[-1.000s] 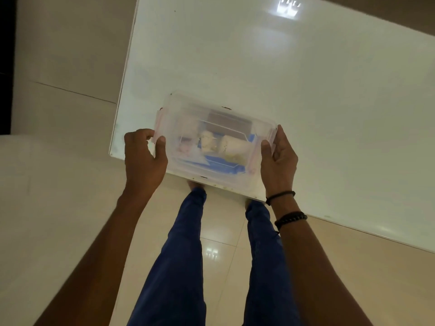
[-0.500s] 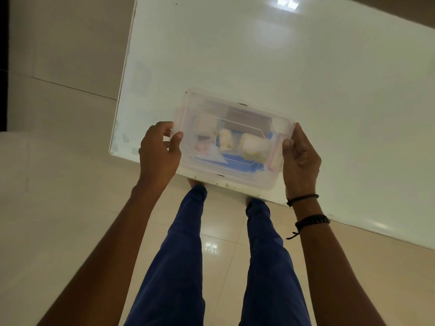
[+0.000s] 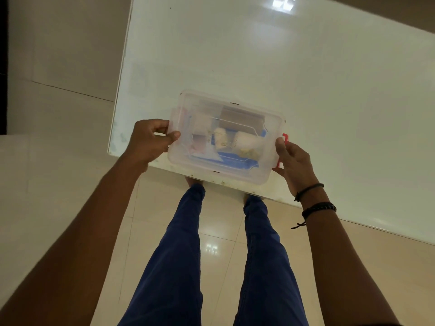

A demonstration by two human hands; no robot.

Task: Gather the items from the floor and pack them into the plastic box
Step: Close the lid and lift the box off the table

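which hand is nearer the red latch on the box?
Right. The right hand touches the red latch at its end of the plastic box; the left hand grips the opposite end.

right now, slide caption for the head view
Both hands, left hand and right hand, hold lidded plastic box over white table.

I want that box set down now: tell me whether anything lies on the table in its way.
Nothing visible does. The plastic box, lid on, is held by the left hand and right hand over the white table's near corner, and the surface around it is bare.
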